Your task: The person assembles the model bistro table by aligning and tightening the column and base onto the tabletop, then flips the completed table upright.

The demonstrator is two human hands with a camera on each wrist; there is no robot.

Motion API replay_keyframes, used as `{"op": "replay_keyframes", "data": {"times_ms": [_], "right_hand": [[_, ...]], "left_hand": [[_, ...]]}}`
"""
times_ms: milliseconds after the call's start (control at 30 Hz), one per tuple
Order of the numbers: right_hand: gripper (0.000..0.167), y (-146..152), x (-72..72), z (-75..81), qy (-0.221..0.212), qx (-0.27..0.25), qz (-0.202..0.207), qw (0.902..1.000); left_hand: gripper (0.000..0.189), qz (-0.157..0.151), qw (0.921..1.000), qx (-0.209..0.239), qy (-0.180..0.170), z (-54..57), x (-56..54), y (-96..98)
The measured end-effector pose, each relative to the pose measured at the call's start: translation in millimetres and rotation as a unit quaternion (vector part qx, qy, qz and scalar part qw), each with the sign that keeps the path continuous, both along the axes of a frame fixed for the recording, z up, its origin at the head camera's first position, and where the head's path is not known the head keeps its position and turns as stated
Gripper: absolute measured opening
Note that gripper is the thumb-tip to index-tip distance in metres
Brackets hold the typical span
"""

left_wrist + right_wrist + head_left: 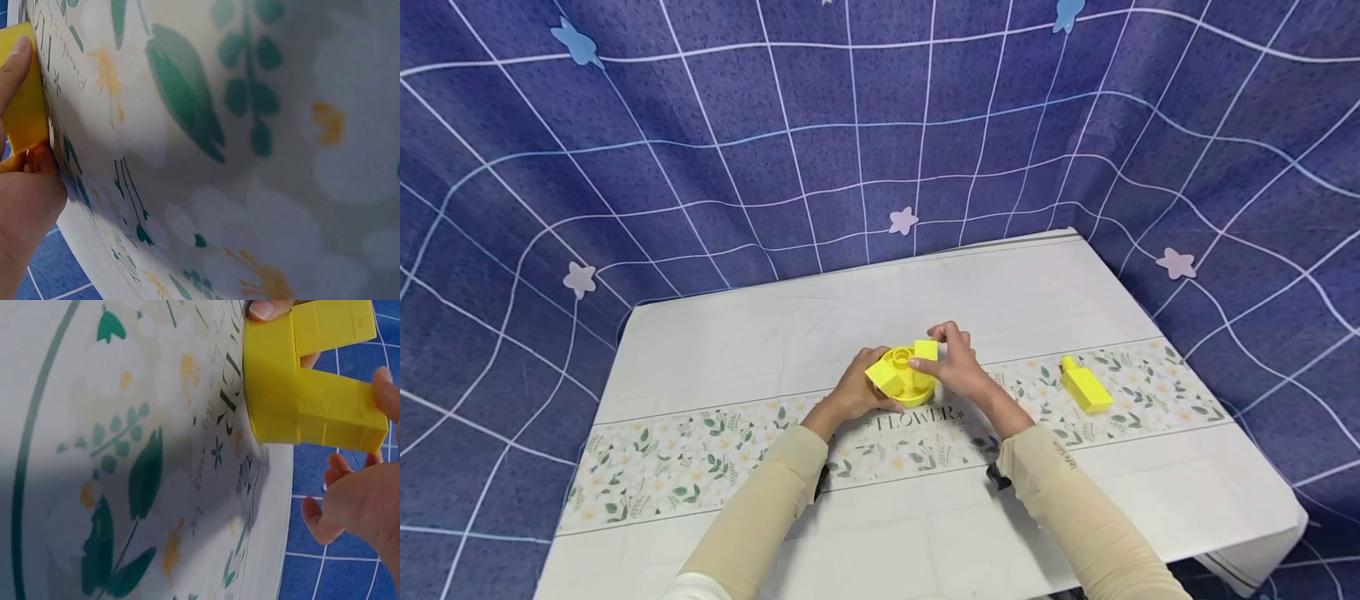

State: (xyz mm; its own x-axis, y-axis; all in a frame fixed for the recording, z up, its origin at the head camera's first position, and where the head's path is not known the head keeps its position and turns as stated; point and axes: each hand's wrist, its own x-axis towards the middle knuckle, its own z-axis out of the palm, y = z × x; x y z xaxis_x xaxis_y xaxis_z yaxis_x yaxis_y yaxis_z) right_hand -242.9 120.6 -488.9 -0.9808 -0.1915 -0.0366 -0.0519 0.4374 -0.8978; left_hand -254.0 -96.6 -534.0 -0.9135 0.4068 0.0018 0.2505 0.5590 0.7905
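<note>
A round yellow base (914,398) with ring-shaped sockets rests on the table, two yellow blocks standing up from it. My left hand (856,387) grips the base from the left side, beside the left block (884,378). In the left wrist view, a thumb presses the base's yellow wall (28,94). My right hand (958,365) pinches the upper end of the right block (927,349). The right wrist view shows both blocks upright on the base (270,381), the right one (340,409) between thumb and fingers. Where the blocks meet the base is partly hidden.
Another yellow block (1086,388) with a round peg lies on its side to the right. A white tablecloth (760,342) with a flowered band (677,450) covers the table. Blue curtains (820,167) with a line grid and stars hang behind and at both sides.
</note>
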Motion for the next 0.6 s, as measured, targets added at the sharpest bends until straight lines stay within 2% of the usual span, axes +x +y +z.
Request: {"op": "replay_keyframes", "data": {"times_ms": [67, 233, 333, 467, 600], "right_hand": [[0.053, 4, -0.6, -1.3, 0.0, -0.015, 0.019, 0.9997], [0.045, 17, -3.6, -2.0, 0.001, -0.05, 0.099, 0.9939], [0.04, 19, -2.7, 3.9, -0.012, -0.057, 0.127, 0.9901], [0.038, 21, -2.9, 6.9, -0.024, -0.059, 0.127, 0.9898], [0.035, 23, -5.0, 2.8, -0.023, -0.052, 0.099, 0.9934]], "left_hand": [[0.097, 0.003, 1.0, -0.002, -0.003, 0.1, 0.1, -0.2], [0.096, 0.011, 0.9999, -0.007, -0.011, 1.2, 0.6, -0.4], [0.095, 0.009, 0.9999, -0.004, -0.011, 1.4, 0.7, -0.3], [0.095, 0.005, 0.9999, 0.001, -0.011, 1.1, 0.3, 0.2], [0.095, 0.007, 0.9999, 0.0, -0.014, 1.5, 0.5, 0.3]]}}
